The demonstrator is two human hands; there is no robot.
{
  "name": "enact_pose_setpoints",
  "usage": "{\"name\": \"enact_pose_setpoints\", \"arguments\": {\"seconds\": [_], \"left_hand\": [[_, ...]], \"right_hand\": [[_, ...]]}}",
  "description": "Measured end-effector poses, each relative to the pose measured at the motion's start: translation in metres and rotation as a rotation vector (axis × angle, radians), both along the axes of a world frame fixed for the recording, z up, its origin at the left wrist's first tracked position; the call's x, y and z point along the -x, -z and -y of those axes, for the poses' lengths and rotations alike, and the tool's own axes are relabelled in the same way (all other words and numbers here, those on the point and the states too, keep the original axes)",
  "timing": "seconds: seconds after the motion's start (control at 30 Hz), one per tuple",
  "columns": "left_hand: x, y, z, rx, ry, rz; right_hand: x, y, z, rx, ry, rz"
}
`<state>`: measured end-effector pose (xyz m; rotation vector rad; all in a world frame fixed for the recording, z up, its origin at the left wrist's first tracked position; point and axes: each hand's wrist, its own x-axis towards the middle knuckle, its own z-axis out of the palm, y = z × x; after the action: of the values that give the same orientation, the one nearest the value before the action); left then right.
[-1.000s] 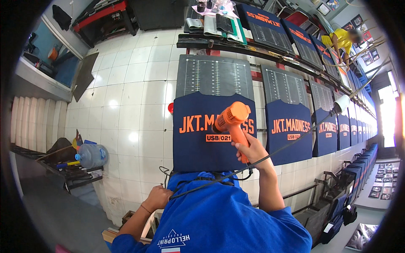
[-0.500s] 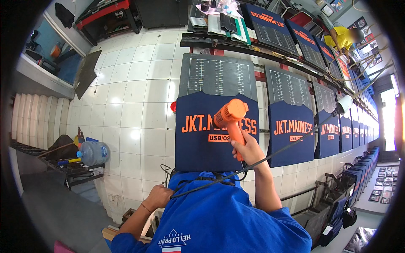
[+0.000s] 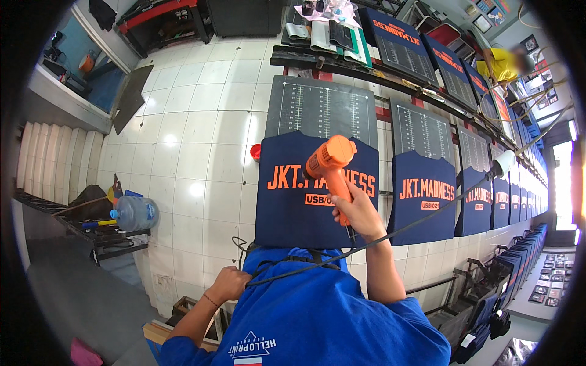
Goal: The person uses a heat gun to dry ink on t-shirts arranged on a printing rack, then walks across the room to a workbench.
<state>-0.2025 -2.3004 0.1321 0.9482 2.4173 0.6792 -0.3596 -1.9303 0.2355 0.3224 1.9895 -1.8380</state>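
my right hand [image 3: 359,215] is wrapped tight round the grip of the orange heat gun [image 3: 330,160], fingers closed on the handle. the gun's long axis runs up and a little left from my fist, with the barrel tipped over the orange print on the navy shirt [image 3: 293,195] stretched on the dark platen [image 3: 321,110]. the shirt lies straight ahead of me, past the gun's muzzle, so this hand is by far the nearer one to it. the gun's black cord [image 3: 421,221] trails off to my right, toward the row of other navy shirts [image 3: 423,195].

my left hand [image 3: 229,283] is down low by my side, well apart from the shirt, fingers curled round a black cable [image 3: 268,279] at the edge of my blue top [image 3: 317,323]. further left, on a low rack, a blue water jug [image 3: 135,213] lies on its side.
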Motion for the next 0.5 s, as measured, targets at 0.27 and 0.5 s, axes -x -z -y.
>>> {"name": "enact_pose_setpoints", "arguments": {"seconds": [0.27, 0.5], "left_hand": [[-0.003, 0.001, 0.001, -0.002, -0.003, 0.017], [-0.005, 0.004, 0.004, 0.005, -0.006, 0.025]], "right_hand": [[0.004, -0.008, 0.004, -0.028, -0.04, 0.019], [-0.017, -0.01, 0.003, 0.042, -0.08, 0.046]]}}
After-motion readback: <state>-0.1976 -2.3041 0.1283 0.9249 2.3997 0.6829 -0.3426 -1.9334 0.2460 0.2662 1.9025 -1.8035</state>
